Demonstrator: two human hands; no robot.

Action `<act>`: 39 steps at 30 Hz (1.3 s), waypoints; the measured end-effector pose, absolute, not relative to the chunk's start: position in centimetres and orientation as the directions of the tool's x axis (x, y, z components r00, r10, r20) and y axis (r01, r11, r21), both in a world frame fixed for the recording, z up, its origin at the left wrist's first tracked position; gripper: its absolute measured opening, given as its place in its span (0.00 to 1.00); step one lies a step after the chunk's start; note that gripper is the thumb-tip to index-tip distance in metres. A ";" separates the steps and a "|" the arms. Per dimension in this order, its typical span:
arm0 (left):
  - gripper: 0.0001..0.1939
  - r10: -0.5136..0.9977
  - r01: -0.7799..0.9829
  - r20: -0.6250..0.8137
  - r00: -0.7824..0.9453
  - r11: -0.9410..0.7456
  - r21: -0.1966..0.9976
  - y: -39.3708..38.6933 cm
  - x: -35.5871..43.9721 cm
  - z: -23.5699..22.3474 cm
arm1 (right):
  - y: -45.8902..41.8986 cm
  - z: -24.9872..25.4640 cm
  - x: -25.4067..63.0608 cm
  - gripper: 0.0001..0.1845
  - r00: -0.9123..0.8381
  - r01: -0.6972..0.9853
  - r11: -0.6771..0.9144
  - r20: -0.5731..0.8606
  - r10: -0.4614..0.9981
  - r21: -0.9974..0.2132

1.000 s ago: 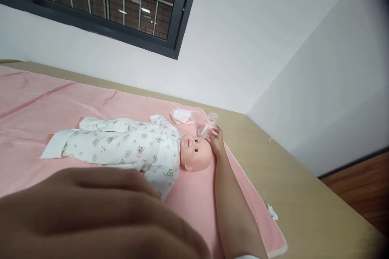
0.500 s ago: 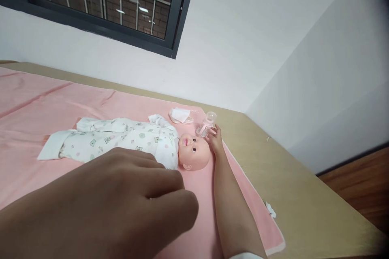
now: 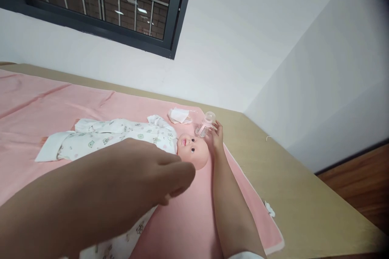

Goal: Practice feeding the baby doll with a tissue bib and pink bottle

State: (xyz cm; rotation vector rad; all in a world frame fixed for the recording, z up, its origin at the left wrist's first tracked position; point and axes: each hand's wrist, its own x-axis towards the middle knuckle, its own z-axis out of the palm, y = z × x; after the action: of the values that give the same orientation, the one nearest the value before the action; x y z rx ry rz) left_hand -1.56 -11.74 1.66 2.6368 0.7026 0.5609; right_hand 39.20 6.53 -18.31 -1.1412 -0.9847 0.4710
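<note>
"What's over at the far left?"

"A dark-framed window (image 3: 97, 28) in the white wall, with bars behind its glass. Below it, a creased pink cloth (image 3: 75, 103) spreads over the table (image 3: 304, 210)."

"And on the cloth?"

"A doll (image 3: 144, 131) in white, patterned clothes lies on its back, feet to the left and head to the right, in the middle of the scene."

"Where is the left hand (image 3: 148, 170)?"

"On the near side, in front of the doll, hiding part of its body. Its fingers bend downward; I can't tell whether they hold anything. White patterned fabric (image 3: 118, 245) shows below it, though I can't say if that belongs to the doll's clothes."

"Further right?"

"A white packet (image 3: 180, 115) lies beyond the doll's head. Right of that, the clear bottle (image 3: 206, 124) with pink handles is just beside the head, near the cloth's far right corner."

"And the right hand (image 3: 216, 134)?"

"At the bottle's right side, fingers bent near a handle. I can't tell how firmly they close, or whether they grip it."

"Anything past that?"

"A small white scrap (image 3: 269, 209) at the cloth's right edge, and a brown wooden panel (image 3: 358, 182) at the far right."
</note>
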 end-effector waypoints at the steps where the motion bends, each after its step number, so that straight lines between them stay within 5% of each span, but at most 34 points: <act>1: 0.09 0.515 0.384 0.267 0.814 -0.823 0.417 -11.1 -1.3 1.9 | 6.5 -18.1 39.1 0.38 0.512 0.170 0.389 0.419 0.750 -0.905; 8: 0.10 0.500 0.404 0.200 0.843 -0.833 0.377 -5.7 0.7 2.4 | 6.3 -17.5 38.4 0.45 0.446 0.290 0.307 0.412 0.795 -0.906; 26: 0.18 0.444 0.404 0.069 0.893 -0.861 0.309 -4.5 0.6 1.9 | 5.6 -16.4 36.0 0.45 0.422 0.325 0.256 0.382 0.822 -0.910; 34: 0.16 0.579 0.424 0.261 0.773 -0.777 0.466 -1.2 1.3 0.7 | 5.1 -10.6 35.2 0.46 0.412 0.346 0.391 0.512 0.753 -0.853; 39: 0.20 0.684 0.403 0.387 0.619 -0.699 0.590 0.4 2.4 -0.2 | 2.9 -5.2 31.6 0.48 0.244 0.291 0.501 0.570 0.785 -0.815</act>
State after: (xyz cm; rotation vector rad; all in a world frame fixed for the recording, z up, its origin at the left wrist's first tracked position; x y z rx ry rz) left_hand 2.35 0.39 -0.18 2.3938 0.8598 0.8398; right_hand 31.58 2.92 -5.24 -1.0505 -1.3312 0.4395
